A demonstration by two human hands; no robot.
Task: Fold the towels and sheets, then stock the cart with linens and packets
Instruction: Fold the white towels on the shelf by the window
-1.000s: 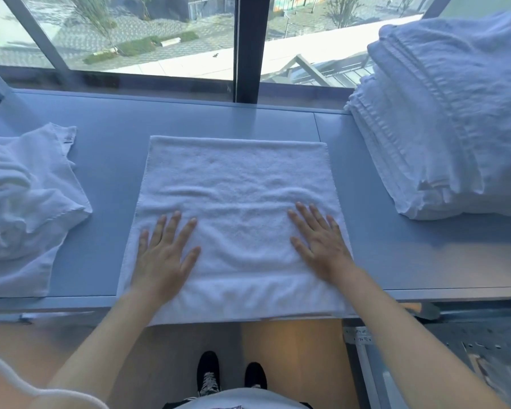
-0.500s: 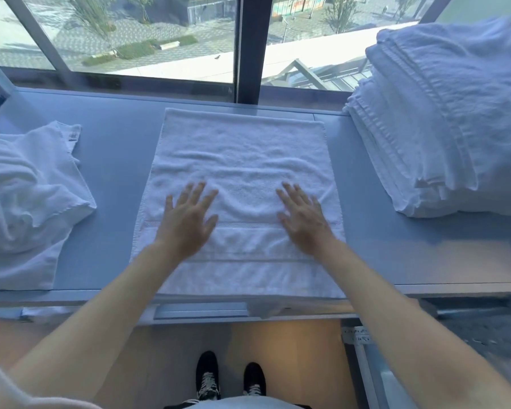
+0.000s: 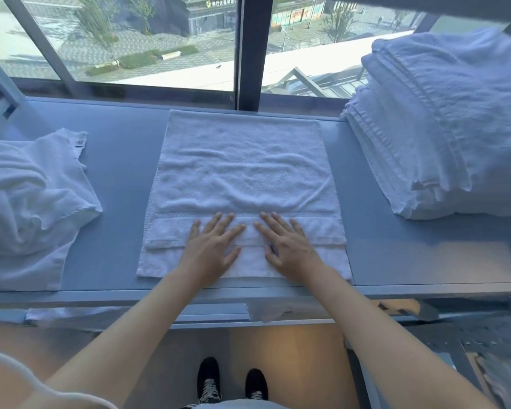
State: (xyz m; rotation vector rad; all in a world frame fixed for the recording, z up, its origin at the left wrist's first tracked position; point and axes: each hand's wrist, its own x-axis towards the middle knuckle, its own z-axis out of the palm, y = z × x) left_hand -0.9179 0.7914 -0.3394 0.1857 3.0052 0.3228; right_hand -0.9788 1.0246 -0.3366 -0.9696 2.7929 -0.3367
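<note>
Left hand: the left hand [image 3: 211, 246] lies flat, palm down, fingers straight and spread, on the near part of the towel [image 3: 242, 175]; it grips nothing. The bare forearm reaches in from the near left.
Right hand: the right hand [image 3: 288, 246] lies flat just beside it, palm down, fingers straight and fanned, pressing the same near strip; it holds nothing. The forearm comes in from the near right.
Fingertips: both sets point away from the person and reach the woven band across the towel.
Towel: white, spread flat in the middle of the grey table [image 3: 115, 178], its far edge near the window [image 3: 160, 39], its near edge close to the table's near edge.
Left of it: a rumpled pile of white linen [image 3: 27, 202], apart from the towel.
Far right: a tall stack of folded towels [image 3: 440, 122], apart from the towel.
</note>
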